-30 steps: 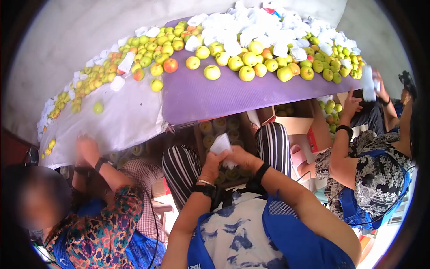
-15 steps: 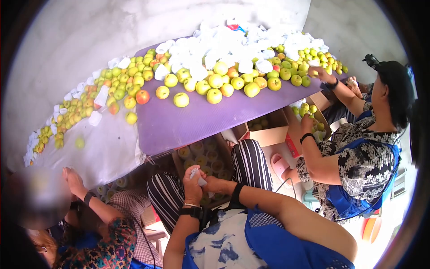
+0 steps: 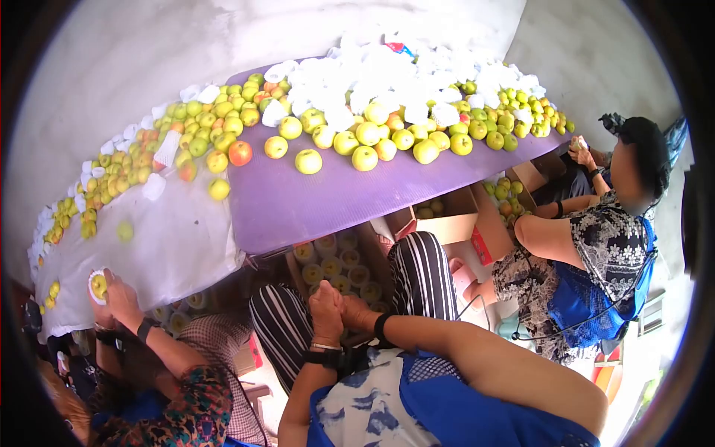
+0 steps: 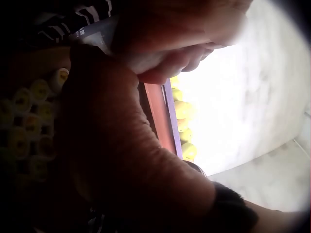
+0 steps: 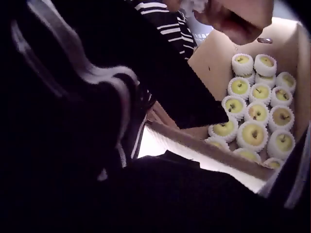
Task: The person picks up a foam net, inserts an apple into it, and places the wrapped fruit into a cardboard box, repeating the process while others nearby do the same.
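My left hand (image 3: 325,311) and right hand (image 3: 360,314) meet above my lap, between the striped knees. Curled fingers of both hands close in on a white foam net (image 5: 197,5), of which only a small piece shows in the right wrist view; the head view hides it behind the fingers. In the left wrist view the right hand (image 4: 116,116) reaches up under the left hand's fingers (image 4: 177,62). Below the hands stands a cardboard box (image 5: 206,68), where rows of yellow-green apples (image 5: 257,112) sit upright in foam nets.
A purple mat (image 3: 298,205) covers the table ahead, with loose apples (image 3: 365,158) and a heap of white foam nets (image 3: 350,78) on it. At left a person's hand (image 3: 123,302) holds a netted apple; another person (image 3: 596,238) sits at right. An open carton (image 3: 456,223) stands under the table.
The foam net stuck out above my hands earlier; now my fingers cover it and the hands are pressed closer together. The neighbour at right has drawn back from the table.
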Demonstrator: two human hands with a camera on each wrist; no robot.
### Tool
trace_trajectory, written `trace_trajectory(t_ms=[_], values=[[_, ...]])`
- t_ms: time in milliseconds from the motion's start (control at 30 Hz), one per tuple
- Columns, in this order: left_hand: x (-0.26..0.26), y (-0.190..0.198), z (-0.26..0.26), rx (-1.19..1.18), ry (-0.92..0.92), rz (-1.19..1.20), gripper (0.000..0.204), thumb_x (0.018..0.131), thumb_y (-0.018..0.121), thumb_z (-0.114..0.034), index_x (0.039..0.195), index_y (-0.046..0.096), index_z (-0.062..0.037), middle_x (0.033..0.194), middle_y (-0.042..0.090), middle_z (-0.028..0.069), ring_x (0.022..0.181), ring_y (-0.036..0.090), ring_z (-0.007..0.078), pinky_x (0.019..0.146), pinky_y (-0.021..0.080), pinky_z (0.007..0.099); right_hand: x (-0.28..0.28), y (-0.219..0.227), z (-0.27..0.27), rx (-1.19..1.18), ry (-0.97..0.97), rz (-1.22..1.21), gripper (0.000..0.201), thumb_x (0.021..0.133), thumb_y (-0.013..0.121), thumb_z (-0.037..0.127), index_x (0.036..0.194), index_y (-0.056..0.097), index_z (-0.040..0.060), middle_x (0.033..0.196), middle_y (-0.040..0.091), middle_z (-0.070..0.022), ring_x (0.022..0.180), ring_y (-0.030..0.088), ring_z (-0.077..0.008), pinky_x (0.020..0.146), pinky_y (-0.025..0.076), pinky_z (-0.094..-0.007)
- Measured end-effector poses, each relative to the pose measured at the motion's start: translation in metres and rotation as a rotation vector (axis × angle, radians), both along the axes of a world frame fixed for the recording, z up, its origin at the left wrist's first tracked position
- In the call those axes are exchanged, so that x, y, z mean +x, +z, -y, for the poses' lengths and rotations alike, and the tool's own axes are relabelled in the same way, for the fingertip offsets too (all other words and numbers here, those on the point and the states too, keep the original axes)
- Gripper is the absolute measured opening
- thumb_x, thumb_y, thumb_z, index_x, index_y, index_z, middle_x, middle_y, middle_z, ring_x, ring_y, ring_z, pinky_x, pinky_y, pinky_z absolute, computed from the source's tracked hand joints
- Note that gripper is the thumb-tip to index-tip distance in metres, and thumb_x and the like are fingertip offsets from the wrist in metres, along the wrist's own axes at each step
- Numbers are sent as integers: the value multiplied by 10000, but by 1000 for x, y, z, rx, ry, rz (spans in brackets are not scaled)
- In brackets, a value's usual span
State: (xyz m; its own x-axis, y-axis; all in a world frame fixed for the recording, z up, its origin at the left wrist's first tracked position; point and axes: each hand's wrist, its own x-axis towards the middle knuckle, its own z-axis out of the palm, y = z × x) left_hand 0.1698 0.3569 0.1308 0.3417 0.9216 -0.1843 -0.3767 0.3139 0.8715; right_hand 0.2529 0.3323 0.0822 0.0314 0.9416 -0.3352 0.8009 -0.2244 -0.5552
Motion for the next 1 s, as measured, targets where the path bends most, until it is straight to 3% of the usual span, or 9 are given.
trace_trajectory(t_ms=[233, 433, 667, 767, 833, 900, 933, 967, 1000], values=[[-10, -10, -1, 118, -72, -28, 513, 906, 382, -420, 514, 313, -96, 439, 293, -20, 396, 255, 75, 405, 207, 235, -4, -12, -8, 18, 46, -9, 253, 723, 525, 314, 838, 599, 101, 833, 630, -160, 815, 597, -328, 683, 468, -420], [-15, -5, -1, 149, -86, -34, 509, 904, 405, -399, 502, 310, -102, 450, 289, -38, 422, 247, 57, 415, 185, 226, -1, -27, -14, 60, 109, -28, 267, 718, 515, 339, 797, 606, 101, 823, 629, -163, 807, 596, -333, 698, 461, -418], [-17, -8, -1, 180, -79, -33, 502, 908, 406, -380, 502, 318, -98, 451, 299, -36, 423, 255, 59, 419, 186, 223, -7, -16, -15, 56, 16, -79, 277, 722, 507, 349, 785, 606, 98, 847, 625, -171, 812, 597, -335, 691, 462, -416], [-18, -5, -2, 158, -79, -25, 489, 914, 382, -388, 527, 349, -91, 468, 336, -15, 437, 292, 76, 442, 247, 228, -9, -13, -11, 72, -4, -45, 281, 737, 516, 347, 801, 608, 89, 858, 624, -170, 815, 597, -332, 686, 466, -406], [-17, -2, -8, 75, -20, 244, 447, 917, 356, -403, 639, 449, -65, 573, 435, 22, 532, 391, 100, 536, 339, 236, -11, -20, -9, 88, 3, -47, 287, 743, 535, 348, 819, 611, 82, 862, 623, -170, 817, 597, -330, 684, 468, -401], [-14, 21, -17, 32, 127, 322, 416, 920, 345, -398, 719, 475, -57, 647, 467, 28, 602, 421, 105, 597, 359, 241, -9, -32, 1, 204, -320, -475, 314, 733, 600, 356, 850, 618, 65, 833, 624, -169, 797, 599, -329, 674, 474, -393], [-13, 28, -20, -2, 259, 404, 402, 923, 334, -393, 799, 501, -49, 722, 500, 34, 673, 452, 111, 658, 379, 246, -5, -35, 3, 202, -319, -482, 314, 733, 600, 356, 850, 618, 65, 833, 624, -169, 797, 599, -329, 674, 474, -393], [-17, 19, -20, 2, 259, 400, 402, 923, 334, -393, 799, 501, -49, 722, 500, 34, 673, 452, 111, 658, 379, 246, 1, -36, 4, 186, -346, -481, 338, 719, 625, 365, 859, 620, 57, 825, 625, -170, 790, 599, -332, 672, 475, -392], [-22, 4, -22, 123, 192, 193, 372, 925, 338, -368, 843, 508, -48, 769, 507, 28, 725, 461, 111, 689, 378, 241, 6, -37, 3, 172, -373, -480, 365, 704, 651, 373, 869, 622, 49, 817, 625, -171, 782, 599, -336, 670, 477, -390]])
